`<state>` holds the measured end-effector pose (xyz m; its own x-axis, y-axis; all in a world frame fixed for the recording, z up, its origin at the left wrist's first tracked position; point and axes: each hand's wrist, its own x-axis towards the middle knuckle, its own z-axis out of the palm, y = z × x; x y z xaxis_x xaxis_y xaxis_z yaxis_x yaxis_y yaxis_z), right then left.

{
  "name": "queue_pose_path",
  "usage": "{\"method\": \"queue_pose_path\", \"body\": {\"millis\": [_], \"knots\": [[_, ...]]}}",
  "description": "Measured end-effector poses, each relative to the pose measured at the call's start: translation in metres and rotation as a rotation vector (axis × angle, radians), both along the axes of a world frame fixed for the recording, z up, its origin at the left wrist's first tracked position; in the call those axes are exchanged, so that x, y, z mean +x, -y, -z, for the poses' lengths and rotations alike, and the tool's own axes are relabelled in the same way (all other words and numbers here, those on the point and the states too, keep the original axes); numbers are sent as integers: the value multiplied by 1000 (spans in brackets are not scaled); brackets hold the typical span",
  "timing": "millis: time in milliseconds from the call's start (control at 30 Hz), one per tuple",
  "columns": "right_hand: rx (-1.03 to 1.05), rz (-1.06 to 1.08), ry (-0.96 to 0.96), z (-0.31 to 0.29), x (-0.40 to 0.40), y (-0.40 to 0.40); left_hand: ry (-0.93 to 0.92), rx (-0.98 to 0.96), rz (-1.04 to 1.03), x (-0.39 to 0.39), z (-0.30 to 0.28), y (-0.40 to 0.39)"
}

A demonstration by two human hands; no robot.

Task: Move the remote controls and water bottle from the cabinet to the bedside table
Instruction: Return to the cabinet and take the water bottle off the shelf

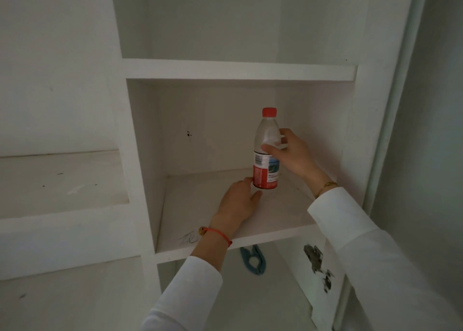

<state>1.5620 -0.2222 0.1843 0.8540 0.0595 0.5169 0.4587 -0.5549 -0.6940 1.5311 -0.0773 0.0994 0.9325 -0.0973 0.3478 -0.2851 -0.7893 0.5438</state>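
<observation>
Our right hand point(292, 152) wraps thumb and fingers around the water bottle point(266, 152), red cap up, upright in the cabinet point(140, 155) on its middle shelf point(200, 205). Our left hand point(238, 203) lies relaxed and flat beside the bottle's base, fingertips touching it. A blue clip point(253, 259) lies 1 shelf below.

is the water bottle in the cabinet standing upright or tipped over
Upright. The water bottle stands with its red cap on top and its base at the shelf; the right hand grips its middle, the left hand touches its base.
</observation>
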Motion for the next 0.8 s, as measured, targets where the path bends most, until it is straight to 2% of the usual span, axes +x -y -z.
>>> {"method": "queue_pose_path", "body": {"millis": [200,433,500,567,633,800], "knots": [[18,-1,34,3,-12,4,-14,-39,12,-11,-2,1],[88,2,71,-1,-32,7,-39,-230,21,-30,-6,0],[94,-9,84,-6,-41,7,-109,-373,6,-30,-7,1],[96,-17,103,-11,-51,5,-256,-639,5,-31,-5,1],[98,-26,120,-14,-61,3,-323,-822,40,-36,-4,0],[49,-37,139,-14,-80,2,-313,-1007,79,-60,-6,-5]]}}
